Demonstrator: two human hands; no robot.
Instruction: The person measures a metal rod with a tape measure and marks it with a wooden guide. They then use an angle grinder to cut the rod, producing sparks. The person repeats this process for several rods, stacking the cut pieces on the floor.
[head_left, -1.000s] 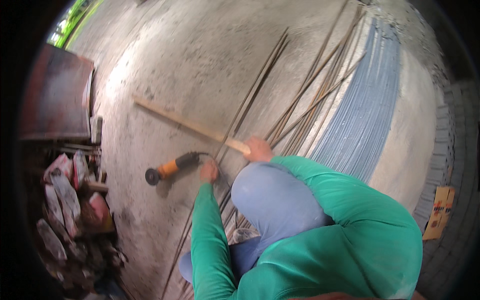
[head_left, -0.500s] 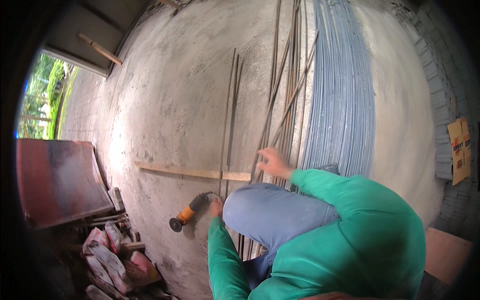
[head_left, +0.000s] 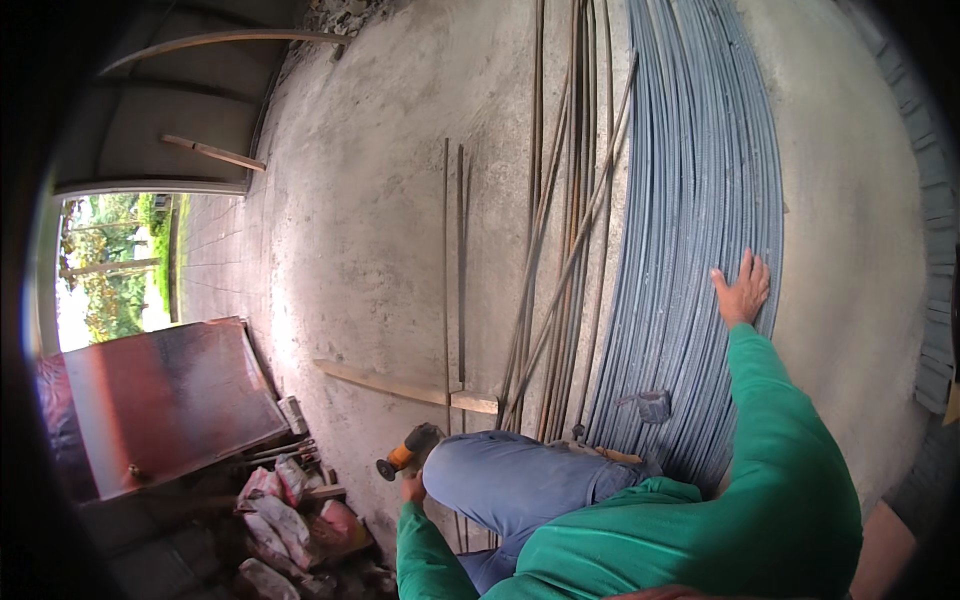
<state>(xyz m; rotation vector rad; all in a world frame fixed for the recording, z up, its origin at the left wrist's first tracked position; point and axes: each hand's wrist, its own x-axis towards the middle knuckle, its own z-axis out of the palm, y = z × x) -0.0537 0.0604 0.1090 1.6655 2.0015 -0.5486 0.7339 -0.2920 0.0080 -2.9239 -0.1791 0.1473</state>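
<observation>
My right hand (head_left: 741,289) lies flat, fingers spread, on a wide bundle of grey steel bars (head_left: 690,200) that runs along the concrete floor. My left hand (head_left: 412,489) rests low by my bent knee, at the rear of an orange and black angle grinder (head_left: 404,455) on the floor; whether it grips the grinder I cannot tell. Rusty thin rods (head_left: 560,220) lie between the two, across a wooden batten (head_left: 400,387).
A rusty metal sheet (head_left: 160,400) leans at the left above a pile of bags and scrap (head_left: 290,510). A brick wall (head_left: 935,250) bounds the right side. An opening to greenery (head_left: 110,260) shows at far left. A grey cloth scrap (head_left: 652,404) sits on the bars.
My right hand left the batten's end, swung right and came down on the grey bars. The view tilted up and right. My left hand stayed by the grinder.
</observation>
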